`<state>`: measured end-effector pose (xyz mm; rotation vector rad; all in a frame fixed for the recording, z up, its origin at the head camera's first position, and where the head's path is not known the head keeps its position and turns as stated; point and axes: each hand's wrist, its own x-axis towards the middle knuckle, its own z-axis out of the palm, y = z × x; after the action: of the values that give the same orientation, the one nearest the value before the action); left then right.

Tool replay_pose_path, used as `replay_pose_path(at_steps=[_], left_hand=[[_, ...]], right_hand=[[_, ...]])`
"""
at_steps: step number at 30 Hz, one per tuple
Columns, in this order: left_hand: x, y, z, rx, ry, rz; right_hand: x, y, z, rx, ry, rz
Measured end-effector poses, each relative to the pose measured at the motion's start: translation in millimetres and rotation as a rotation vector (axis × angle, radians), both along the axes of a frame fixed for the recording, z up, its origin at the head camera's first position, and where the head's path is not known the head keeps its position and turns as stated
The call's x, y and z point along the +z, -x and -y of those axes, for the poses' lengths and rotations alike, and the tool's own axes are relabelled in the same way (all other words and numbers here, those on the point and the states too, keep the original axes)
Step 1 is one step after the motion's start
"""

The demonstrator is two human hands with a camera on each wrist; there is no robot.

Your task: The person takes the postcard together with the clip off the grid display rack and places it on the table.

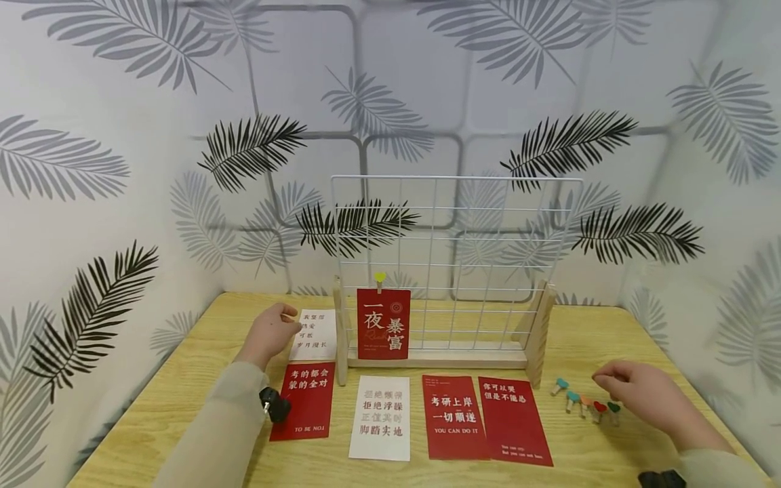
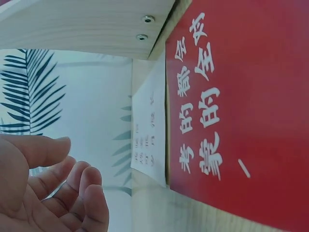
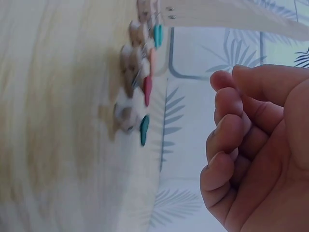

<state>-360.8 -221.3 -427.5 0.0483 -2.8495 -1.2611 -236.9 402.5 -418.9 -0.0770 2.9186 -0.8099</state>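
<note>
My left hand (image 1: 270,335) hovers beside a white card (image 1: 317,336) at the table's left. In the left wrist view its fingers are loosely bent, holding nothing, apart from that card. Just in front of the white card lies a red card (image 1: 308,413) with white writing. Over on the right, my right hand (image 1: 641,396) is near several small wooden clothespins (image 1: 584,404) with coloured heart tops. The right wrist view shows those loosely curled fingers holding nothing. A yellow-heart clothespin (image 1: 379,279) fastens another red card (image 1: 383,332) to the white wire grid (image 1: 451,238).
Wooden feet (image 1: 539,339) hold the grid upright mid-table. In front of it lie a white card (image 1: 379,434) and two red cards, one (image 1: 450,440) slightly overlapping the other (image 1: 515,434). A leaf-patterned wall covering (image 1: 403,68) stands behind the table (image 1: 201,379).
</note>
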Motion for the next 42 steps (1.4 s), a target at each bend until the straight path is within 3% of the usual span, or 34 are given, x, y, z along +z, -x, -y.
replay_pose_path(at_steps=[13,27,36,42], left_hand=[[15.1,-19.3,-16,-0.012,-0.016,-0.064],[19.6,-37.5,-38,0.000,-0.029,-0.167],[26.7,-56.4,-46,-0.031,-0.086,-0.186],[32.1,-66.9,-59,-0.089,-0.106,-0.201]], right_hand=[[17.2,-2.5,32,0.008,0.016,-0.102],[34.3,0.1,79,0.037,0.071,-0.200],[41.6,12.6,116,0.107,0.166,-0.268],[48.4,19.0,138,0.144,0.156,-0.286]])
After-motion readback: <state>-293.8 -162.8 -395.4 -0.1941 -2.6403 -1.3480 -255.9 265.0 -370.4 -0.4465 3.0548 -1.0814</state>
